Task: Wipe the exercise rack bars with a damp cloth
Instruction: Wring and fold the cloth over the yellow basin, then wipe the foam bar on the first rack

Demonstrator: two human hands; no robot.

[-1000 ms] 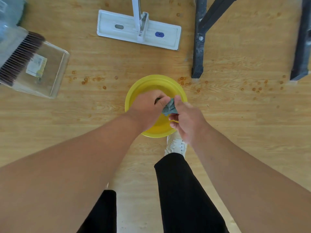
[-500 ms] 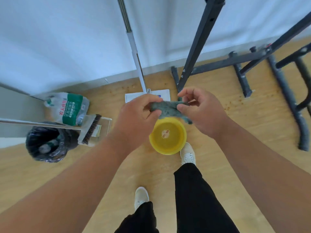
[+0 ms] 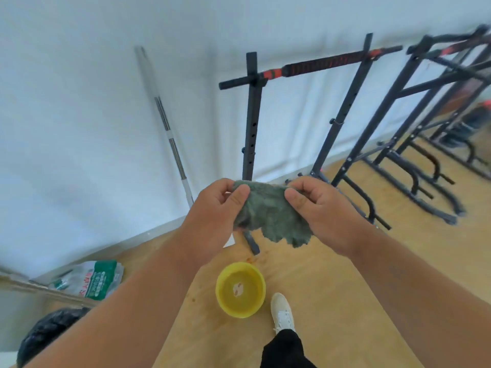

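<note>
The cloth (image 3: 268,211), a grey-green fuzzy rag, was held up in front of the chest by both hands, spread out between them with its ragged bottom edge hanging loose. The left hand (image 3: 212,221) pinched the top left corner, thumb on the near side and curled fingers behind, and the right hand (image 3: 324,208) did the same thing on the top right corner, thumb pressed flat against the fabric. Right behind the cloth stood the exercise rack (image 3: 252,123), black uprights with adjustment holes and a crossbar (image 3: 318,65) with an orange-and-black grip wrap, and more rack frames (image 3: 425,128) lined up along the wall to the right. The cloth wasn't touching any of the bars. Down on the wooden floor (image 3: 345,288) sat a yellow basin (image 3: 240,289) with water in it, just beside a white sneaker (image 3: 283,313). A mop handle (image 3: 164,123) leaned on the white wall at left, with a green-labelled pack of water bottles (image 3: 93,280) and a black bin bag (image 3: 45,333) low in the left corner.
</note>
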